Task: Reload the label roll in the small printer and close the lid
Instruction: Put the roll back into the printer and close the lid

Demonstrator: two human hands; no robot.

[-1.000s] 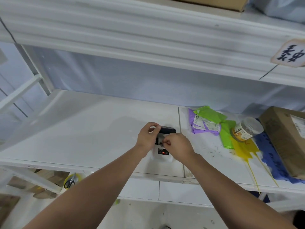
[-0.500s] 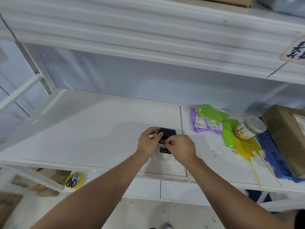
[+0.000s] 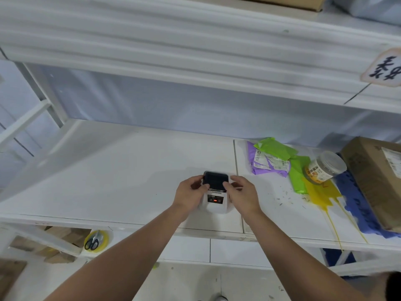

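Observation:
A small white label printer (image 3: pixel 215 204) with a dark lid (image 3: pixel 215 179) and a red light on its front panel stands on the white shelf (image 3: pixel 121 177). The lid is tilted up at the back. My left hand (image 3: pixel 189 194) grips the printer's left side, thumb near the lid's edge. My right hand (image 3: pixel 241 194) holds its right side, thumb on the lid's front edge. The label roll is hidden inside.
To the right lie purple and green mailer bags (image 3: pixel 274 158), a lidded jar (image 3: pixel 323 168), yellow and blue bags (image 3: pixel 321 193) and a cardboard box (image 3: pixel 377 181). An upper shelf (image 3: pixel 195 51) hangs overhead. Scissors in a tape roll (image 3: pixel 94 241) sit below left.
Both hands have moved apart from the lid's middle to the printer's two sides. The dark lid and the front panel now show between them.

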